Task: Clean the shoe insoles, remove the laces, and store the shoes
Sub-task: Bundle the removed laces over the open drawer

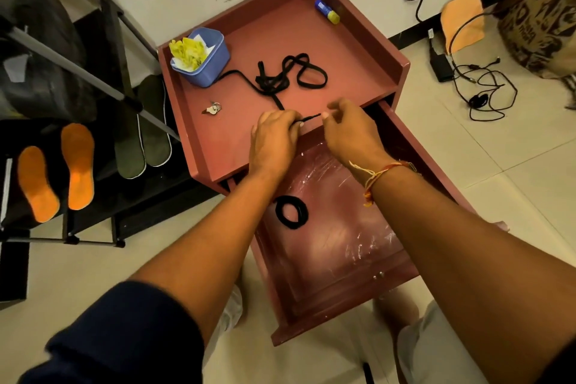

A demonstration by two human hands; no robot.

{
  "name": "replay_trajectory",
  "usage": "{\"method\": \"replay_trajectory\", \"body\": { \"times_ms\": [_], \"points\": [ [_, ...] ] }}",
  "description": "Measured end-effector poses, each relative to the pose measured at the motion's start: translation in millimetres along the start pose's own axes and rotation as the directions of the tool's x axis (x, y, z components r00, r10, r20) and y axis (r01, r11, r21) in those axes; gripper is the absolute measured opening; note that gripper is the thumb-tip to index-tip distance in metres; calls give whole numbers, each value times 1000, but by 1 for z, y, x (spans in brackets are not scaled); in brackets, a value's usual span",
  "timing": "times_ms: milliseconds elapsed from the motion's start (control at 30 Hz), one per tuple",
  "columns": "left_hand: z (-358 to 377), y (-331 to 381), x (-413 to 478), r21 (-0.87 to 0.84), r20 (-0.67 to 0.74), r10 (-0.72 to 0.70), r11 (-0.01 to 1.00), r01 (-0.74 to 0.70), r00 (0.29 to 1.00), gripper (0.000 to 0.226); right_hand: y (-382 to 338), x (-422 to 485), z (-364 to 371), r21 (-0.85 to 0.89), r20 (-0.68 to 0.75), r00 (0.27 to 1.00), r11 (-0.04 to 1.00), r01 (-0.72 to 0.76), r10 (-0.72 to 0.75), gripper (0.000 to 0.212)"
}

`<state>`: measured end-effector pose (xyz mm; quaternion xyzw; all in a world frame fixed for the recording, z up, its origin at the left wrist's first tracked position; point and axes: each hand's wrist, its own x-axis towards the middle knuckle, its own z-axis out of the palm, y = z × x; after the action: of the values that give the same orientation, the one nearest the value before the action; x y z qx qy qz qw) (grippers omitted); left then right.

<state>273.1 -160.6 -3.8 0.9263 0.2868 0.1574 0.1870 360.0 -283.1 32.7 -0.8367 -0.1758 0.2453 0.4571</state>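
Left hand [274,140] is curled tight round one end of the black lace [290,75], knuckles down at the front edge of the cabinet top [218,146]. Right hand [352,131] is just beside it, thumb and fingertip pinching the lace's tip, so a short stretch runs taut-ish between the two. The rest of the lace is flat, matte, and lies in a messy knot of loops mid-top, with one strand trailing off to the blue tub [215,56].

A second, coiled lace [291,212] sits as a neat ring in the open drawer [343,290] under the forearms, on shiny plastic lining. The top has a raised rim on three sides, with only the front open. Keys [213,108] lie near the left hand, with bare surface around them. The glue stick [327,11] is well apart in the back corner. Orange insoles [56,171] lie on the shoe rack [93,227] off to the left.
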Motion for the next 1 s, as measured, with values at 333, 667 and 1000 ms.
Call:
{"method": "replay_trajectory", "body": {
  "times_ms": [333, 667, 1000],
  "points": [
    [-41, 16, -51, -275, -50, 14, 961, -28, 999, 12, -7, -8, -4, 254, 362, 924, 967, 29, -123, 10],
    [-66, -18, -41, -242, 92, -89, 964, 109, 992, 5, -6, 8, -27, 125, -67, 996, 991, -52, 60, 14],
    [-53, 19, -41, -510, 279, -74, 833, 213, 957, 16, -19, -6, -24, 513, 309, 950, 849, -126, -46, 15]
  ]
}}
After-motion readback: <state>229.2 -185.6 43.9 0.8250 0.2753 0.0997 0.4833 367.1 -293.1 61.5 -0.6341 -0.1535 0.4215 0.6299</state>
